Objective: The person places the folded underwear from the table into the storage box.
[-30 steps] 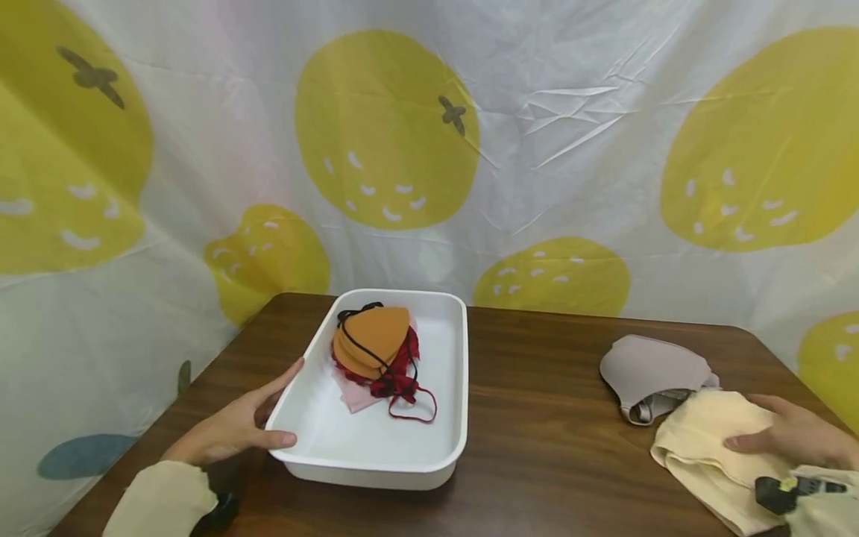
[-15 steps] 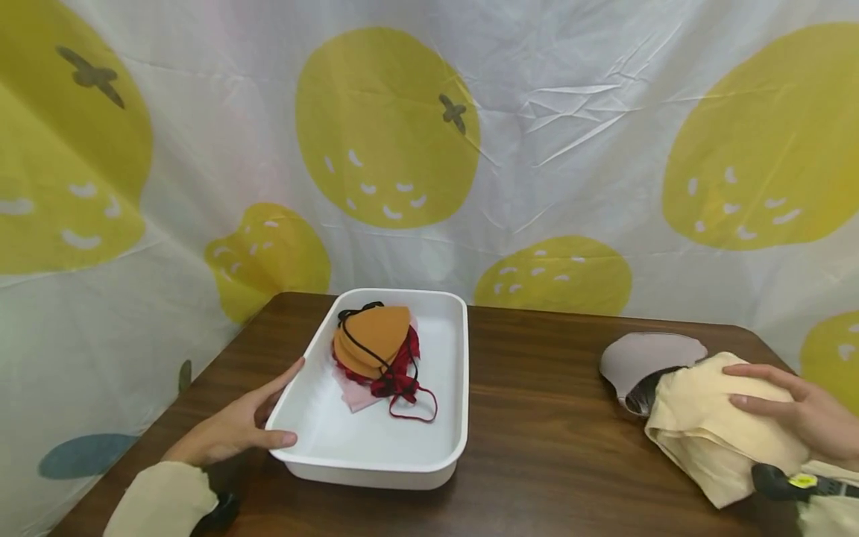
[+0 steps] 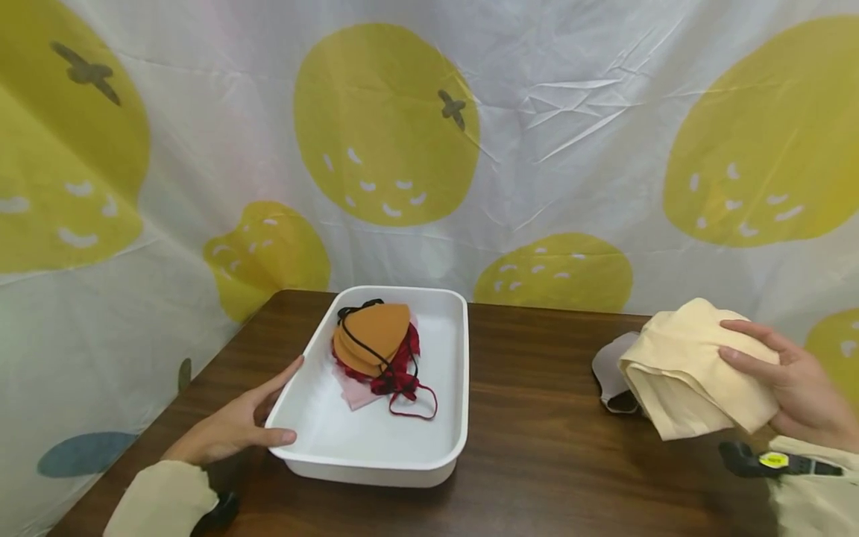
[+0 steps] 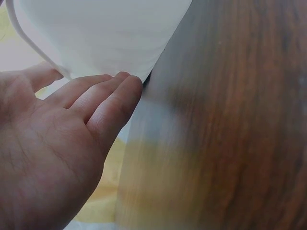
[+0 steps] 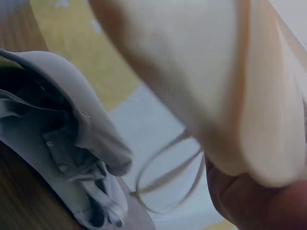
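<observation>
In the head view my left hand [image 3: 231, 421] grips the near left corner of a white plastic tray [image 3: 463, 418], thumb over the rim. The left wrist view shows its fingers [image 4: 112, 108] against the tray's outer wall. My right hand [image 3: 798, 380] holds a folded cream garment [image 3: 698, 369] above the table, thumb and fingers on its right side. Behind it, partly hidden, a grey bra [image 3: 614, 373] lies on the table; its hook band and straps show in the right wrist view. Inside the tray are tan molded cups [image 3: 376, 335] with black cords.
A red lacy piece [image 3: 396, 384] with a thin strap and a pink cloth [image 3: 359, 393] lie under the tan cups. The dark wooden table [image 3: 537, 418] ends at a white curtain [image 3: 557, 179] with yellow fruit prints behind it.
My right hand has lifted the cream garment off the table, up and slightly left, so it now covers more of the grey bra. The left hand and tray stay put.
</observation>
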`<control>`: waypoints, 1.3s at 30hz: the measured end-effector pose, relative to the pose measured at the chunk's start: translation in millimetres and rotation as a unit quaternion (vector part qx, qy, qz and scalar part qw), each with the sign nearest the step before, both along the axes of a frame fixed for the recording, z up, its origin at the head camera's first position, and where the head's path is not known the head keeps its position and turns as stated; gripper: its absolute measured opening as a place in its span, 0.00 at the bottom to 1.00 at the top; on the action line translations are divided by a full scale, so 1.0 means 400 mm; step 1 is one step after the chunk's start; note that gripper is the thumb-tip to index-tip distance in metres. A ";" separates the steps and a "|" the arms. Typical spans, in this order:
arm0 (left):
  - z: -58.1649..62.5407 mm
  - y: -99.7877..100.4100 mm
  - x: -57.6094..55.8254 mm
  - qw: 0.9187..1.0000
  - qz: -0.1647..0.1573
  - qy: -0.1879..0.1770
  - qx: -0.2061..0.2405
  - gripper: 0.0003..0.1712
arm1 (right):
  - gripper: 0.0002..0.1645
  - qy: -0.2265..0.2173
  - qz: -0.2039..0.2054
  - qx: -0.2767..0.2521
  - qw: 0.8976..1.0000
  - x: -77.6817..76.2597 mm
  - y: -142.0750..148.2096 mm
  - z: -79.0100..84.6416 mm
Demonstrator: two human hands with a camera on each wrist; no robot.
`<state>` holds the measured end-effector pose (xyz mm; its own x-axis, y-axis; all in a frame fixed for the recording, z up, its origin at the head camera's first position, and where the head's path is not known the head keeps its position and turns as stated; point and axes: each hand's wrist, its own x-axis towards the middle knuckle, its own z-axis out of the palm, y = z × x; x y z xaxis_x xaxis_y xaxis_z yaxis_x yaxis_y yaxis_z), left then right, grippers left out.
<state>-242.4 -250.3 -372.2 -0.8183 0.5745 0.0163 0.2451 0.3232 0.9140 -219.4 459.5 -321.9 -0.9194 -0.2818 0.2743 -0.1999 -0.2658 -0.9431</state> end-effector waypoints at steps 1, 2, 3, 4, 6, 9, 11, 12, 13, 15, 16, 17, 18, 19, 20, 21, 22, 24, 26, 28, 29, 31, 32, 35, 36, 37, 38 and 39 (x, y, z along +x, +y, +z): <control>0.001 0.000 0.000 1.000 0.003 0.002 -0.005 0.65 | 0.32 -0.003 -0.004 -0.010 1.000 -0.002 -0.008 0.001; 0.003 0.001 0.000 1.000 0.006 0.004 -0.009 0.65 | 0.31 -0.006 -0.012 -0.013 1.000 -0.004 -0.016 0.001; 0.003 0.001 0.000 1.000 0.008 0.004 -0.012 0.65 | 0.30 -0.012 -0.021 -0.017 1.000 -0.006 -0.024 0.002; 0.004 0.001 0.000 1.000 0.009 0.004 -0.014 0.65 | 0.29 -0.020 -0.030 -0.020 0.999 -0.008 -0.031 0.003; 0.004 0.001 0.000 1.000 0.011 0.005 -0.017 0.65 | 0.27 -0.036 -0.041 -0.020 0.998 -0.013 -0.042 0.005; 0.003 0.000 0.000 1.000 0.008 0.000 -0.014 0.65 | 0.25 -0.068 -0.047 -0.013 0.996 -0.021 -0.057 0.009; 0.002 -0.001 0.000 1.000 0.005 0.000 -0.010 0.65 | 0.23 -0.085 -0.054 -0.011 0.995 -0.027 -0.068 0.011; 0.002 -0.001 0.000 1.000 0.005 0.001 -0.010 0.65 | 0.23 -0.090 -0.058 -0.012 0.994 -0.029 -0.074 0.012; 0.002 -0.001 0.000 1.000 0.005 0.003 -0.011 0.65 | 0.22 -0.096 -0.065 -0.016 0.993 -0.032 -0.080 0.012; 0.003 -0.002 0.000 1.000 0.003 0.004 -0.009 0.65 | 0.20 -0.105 -0.081 -0.016 0.991 -0.034 -0.093 0.013; 0.003 -0.002 0.000 1.000 0.003 0.005 -0.010 0.65 | 0.20 -0.109 -0.086 -0.018 0.990 -0.035 -0.099 0.013; 0.004 -0.002 0.000 1.000 0.002 0.005 -0.010 0.65 | 0.19 -0.112 -0.094 -0.014 0.989 -0.036 -0.105 0.014; 0.004 -0.003 0.000 1.000 0.002 0.006 -0.011 0.65 | 0.19 -0.113 -0.097 -0.018 0.989 -0.037 -0.110 0.014; 0.005 -0.003 0.000 1.000 0.002 0.005 -0.010 0.65 | 0.18 -0.117 -0.104 -0.018 0.988 -0.038 -0.116 0.015; 0.005 -0.003 0.000 1.000 0.000 0.003 -0.007 0.65 | 0.18 -0.119 -0.108 -0.018 0.987 -0.040 -0.120 0.015; 0.005 -0.003 0.000 1.000 0.000 0.002 -0.006 0.65 | 0.18 -0.121 -0.112 -0.020 0.986 -0.042 -0.124 0.016; 0.005 -0.003 0.000 1.000 -0.001 0.002 -0.005 0.65 | 0.18 -0.122 -0.113 -0.021 0.986 -0.043 -0.128 0.017; 0.005 -0.002 0.000 1.000 -0.002 -0.002 -0.003 0.65 | 0.18 -0.123 -0.112 -0.023 0.986 -0.044 -0.131 0.019; 0.006 -0.001 0.000 1.000 0.001 -0.002 -0.006 0.65 | 0.17 -0.124 -0.109 -0.013 0.986 -0.045 -0.133 0.021; 0.006 0.000 0.001 1.000 0.004 0.000 -0.012 0.65 | 0.18 -0.120 -0.089 -0.009 0.989 -0.046 -0.136 0.022; 0.006 0.000 0.001 1.000 0.006 0.001 -0.014 0.65 | 0.18 -0.118 -0.081 -0.008 0.990 -0.047 -0.138 0.022; 0.006 0.000 0.002 1.000 0.008 0.003 -0.018 0.65 | 0.19 -0.112 -0.064 -0.007 0.992 -0.051 -0.146 0.022; 0.005 -0.001 0.003 1.000 0.009 0.001 -0.018 0.65 | 0.20 -0.109 -0.053 -0.012 0.993 -0.053 -0.150 0.021; 0.005 -0.002 0.003 1.000 0.012 0.003 -0.023 0.65 | 0.21 -0.103 -0.043 -0.016 0.994 -0.059 -0.162 0.019; 0.005 -0.001 0.003 1.000 0.014 0.005 -0.025 0.65 | 0.21 -0.101 -0.043 -0.014 0.994 -0.060 -0.166 0.018; 0.005 -0.001 0.002 1.000 0.015 0.007 -0.027 0.65 | 0.21 -0.101 -0.042 -0.012 0.994 -0.062 -0.170 0.017; 0.005 -0.001 0.002 0.999 0.016 0.008 -0.027 0.65 | 0.21 -0.101 -0.045 -0.007 0.994 -0.064 -0.173 0.015; 0.004 -0.002 0.002 0.999 0.017 0.011 -0.028 0.65 | 0.22 -0.100 -0.045 -0.003 0.994 -0.066 -0.177 0.014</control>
<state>-241.7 -251.0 -370.7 -0.8369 0.5474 0.0018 0.2523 0.3828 0.8887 -245.8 388.6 -316.3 -0.9773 -0.1942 0.0848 -0.0320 -0.2604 -0.9650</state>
